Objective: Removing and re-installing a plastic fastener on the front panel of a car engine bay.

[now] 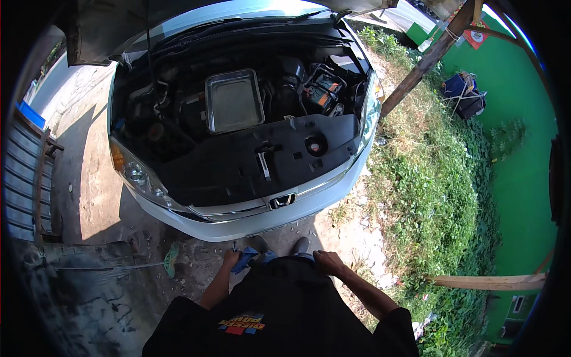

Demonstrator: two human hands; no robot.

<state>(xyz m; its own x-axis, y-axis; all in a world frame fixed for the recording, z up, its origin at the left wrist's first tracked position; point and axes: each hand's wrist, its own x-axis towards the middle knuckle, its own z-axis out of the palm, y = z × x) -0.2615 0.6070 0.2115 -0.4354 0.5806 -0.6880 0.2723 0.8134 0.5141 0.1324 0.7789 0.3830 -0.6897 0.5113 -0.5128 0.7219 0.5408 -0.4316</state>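
Low in front of me, my left hand [230, 257] is closed around a blue cloth [244, 260]. A small dark tip pokes up beside its fingers, too small to name. My right hand [327, 262] is curled closed at my right thigh, against light blue fabric; whatever it may hold is hidden. Ahead stands a white car [333, 202] with its hood [107, 30] raised. A shiny rectangular metal tray [234, 104] rests on top of the engine. The battery [323, 92] sits to its right, and a black plastic cover [238, 169] spans the front.
A wooden post [431, 62] leans at the right, by grass and weeds [422, 196] along a green wall [517, 160]. Bags [464, 95] hang there. A wooden beam [485, 282] juts in lower right. At left are corrugated metal panels [21, 178] and a green sandal [171, 260].
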